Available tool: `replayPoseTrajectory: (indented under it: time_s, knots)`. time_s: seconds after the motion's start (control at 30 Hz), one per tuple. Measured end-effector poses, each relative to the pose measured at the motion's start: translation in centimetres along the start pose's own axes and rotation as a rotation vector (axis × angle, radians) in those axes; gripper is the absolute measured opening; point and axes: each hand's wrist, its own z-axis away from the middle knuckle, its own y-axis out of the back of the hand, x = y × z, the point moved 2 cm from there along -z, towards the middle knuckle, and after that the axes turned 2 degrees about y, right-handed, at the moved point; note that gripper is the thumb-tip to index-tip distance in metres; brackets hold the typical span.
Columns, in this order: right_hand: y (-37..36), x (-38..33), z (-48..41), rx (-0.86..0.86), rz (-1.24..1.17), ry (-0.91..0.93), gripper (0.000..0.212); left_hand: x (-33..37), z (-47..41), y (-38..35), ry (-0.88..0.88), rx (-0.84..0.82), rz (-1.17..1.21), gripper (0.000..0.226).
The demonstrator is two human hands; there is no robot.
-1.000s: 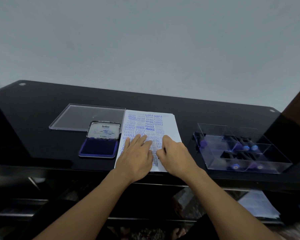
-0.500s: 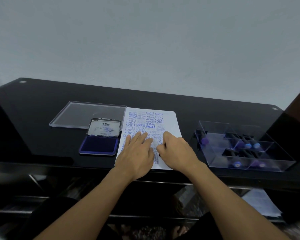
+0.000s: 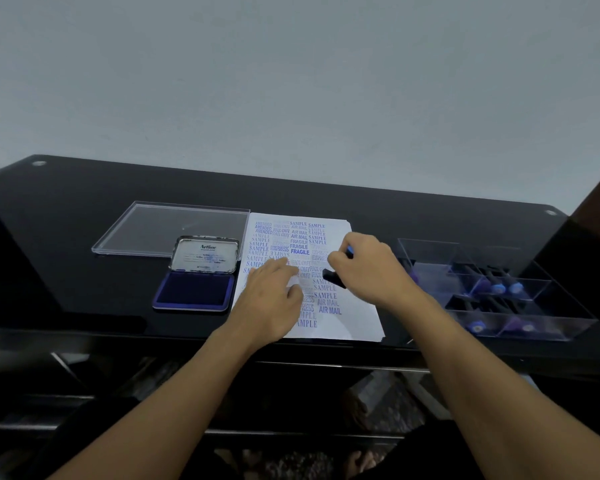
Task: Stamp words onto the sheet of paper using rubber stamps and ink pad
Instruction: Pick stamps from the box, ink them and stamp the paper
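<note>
white paper (image 3: pixel 354 323) with blue stamped words, blue ink pad (image 3: pixel 193 295), black table (image 3: pixel 84 209)

Ink pad (image 3: pixel 194 294) lies left of the sheet of paper (image 3: pixel 347 323); lid (image 3: pixel 167 226) behind it; tray (image 3: pixel 430 252) rightmost.

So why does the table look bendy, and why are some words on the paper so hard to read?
Head view: the wide-angle lens bends the table at its far edge; head view: the light is dim and bluish, so pale prints on the sheet of paper fade while FRAGILE reads crisp; head view: the stamp in the right hand looks a little soft.
</note>
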Motion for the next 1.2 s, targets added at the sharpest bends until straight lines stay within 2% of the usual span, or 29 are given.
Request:
replayPoseTrajectory:
  time_s: [0.2,0.93,1.07,1.2]
  knots:
    - [0.6,0.2,-0.1,-0.021,-0.001,0.002,0.026,-0.2,-0.3,0.3,0.036,0.021,0.075,0.044]
    - [1.6,-0.1,0.6,-0.049,-0.051,-0.018,0.015,0.0,-0.4,1.6,0.024,0.047,0.036,0.044]
    - [1.4,-0.3,0.4,-0.130,-0.029,-0.018,0.016,0.0,-0.3,2.7,0.000,0.075,0.017,0.043]
    - [0.9,-1.1,-0.2,-0.185,0.022,0.065,0.006,-0.7,-0.1,4.9,-0.016,0.119,0.002,0.043]
